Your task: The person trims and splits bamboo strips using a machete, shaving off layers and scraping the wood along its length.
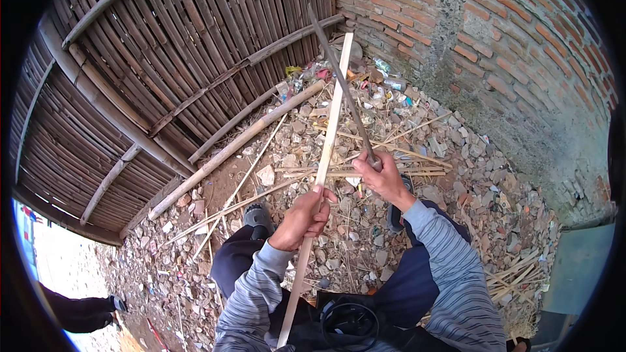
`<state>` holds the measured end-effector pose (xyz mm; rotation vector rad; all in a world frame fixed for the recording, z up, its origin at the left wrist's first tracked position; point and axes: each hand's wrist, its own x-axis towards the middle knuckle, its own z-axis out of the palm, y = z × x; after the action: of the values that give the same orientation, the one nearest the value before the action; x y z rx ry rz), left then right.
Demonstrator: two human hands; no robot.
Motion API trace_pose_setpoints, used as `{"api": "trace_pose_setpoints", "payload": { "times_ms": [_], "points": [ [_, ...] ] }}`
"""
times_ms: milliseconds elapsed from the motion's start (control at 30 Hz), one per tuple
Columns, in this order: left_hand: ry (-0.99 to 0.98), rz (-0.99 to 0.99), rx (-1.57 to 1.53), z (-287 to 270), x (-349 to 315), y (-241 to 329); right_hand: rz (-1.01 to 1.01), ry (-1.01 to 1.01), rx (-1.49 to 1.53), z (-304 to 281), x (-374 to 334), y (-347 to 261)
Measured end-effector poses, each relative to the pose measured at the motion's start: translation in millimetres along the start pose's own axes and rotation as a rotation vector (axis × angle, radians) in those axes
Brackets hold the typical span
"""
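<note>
A long pale bamboo strip [333,117] runs from near my lap up toward the corner of the walls. My left hand [304,220] is closed round its middle, thumb along the top. In my right hand [385,179], fingers wrapped round its lower end, is a long dark knife [343,85] with a narrow blade. The blade points up and to the left, crossing over the strip near its far end; whether they touch I cannot tell. The knife's handle is mostly hidden by my fingers.
Loose bamboo strips [398,173] lie on rubble ground before me; more strips [515,277] lie at the right. A thick pole [241,146] rests by the slatted bamboo wall [215,19]. Opposite stands a brick wall [502,65]. Another person's leg [78,309] shows lower left.
</note>
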<state>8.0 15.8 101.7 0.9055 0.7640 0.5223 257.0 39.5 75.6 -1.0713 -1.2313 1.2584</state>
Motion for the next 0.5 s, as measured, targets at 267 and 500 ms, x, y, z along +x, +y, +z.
{"api": "trace_pose_setpoints", "payload": {
  "times_ms": [267,500],
  "points": [
    [0.206,0.521,0.484,47,-105,143,-0.151,0.086,0.274,-22,-10,-50],
    [0.736,1.196,0.84,24,-145,260,-0.143,0.125,0.327,-41,-22,-63]
  ]
}}
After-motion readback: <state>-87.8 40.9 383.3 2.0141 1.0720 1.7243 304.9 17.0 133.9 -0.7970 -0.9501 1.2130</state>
